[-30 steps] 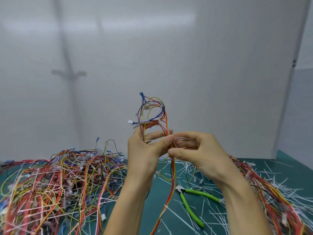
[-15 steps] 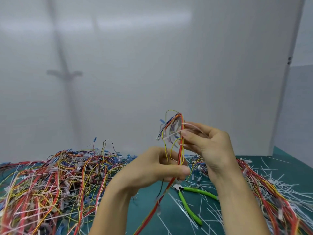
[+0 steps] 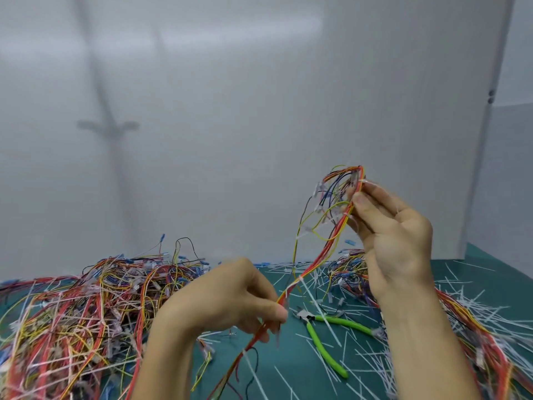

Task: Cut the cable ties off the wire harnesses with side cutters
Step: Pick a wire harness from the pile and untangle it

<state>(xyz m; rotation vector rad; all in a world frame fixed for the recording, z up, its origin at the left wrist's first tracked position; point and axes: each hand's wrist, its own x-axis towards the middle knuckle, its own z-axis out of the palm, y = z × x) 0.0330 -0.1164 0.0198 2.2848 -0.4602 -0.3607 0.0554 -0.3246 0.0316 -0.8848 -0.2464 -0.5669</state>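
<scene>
The hands have drawn apart, stretching the wire harness (image 3: pixel 320 255): right hand (image 3: pixel 395 241) pinches its top, left hand (image 3: pixel 227 304) lower down. Keep it taut; side cutters (image 3: pixel 321 344) lie mid-way across the desk (image 3: pixel 291 356).

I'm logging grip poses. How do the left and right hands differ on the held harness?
The left hand is low, near the mat, back toward the camera; the right hand is raised, palm toward the camera. The left hand pinches the harness at its straight lower stretch; the right hand holds its looped upper end. Both grip the same harness; the side cutters lie unheld.
</scene>
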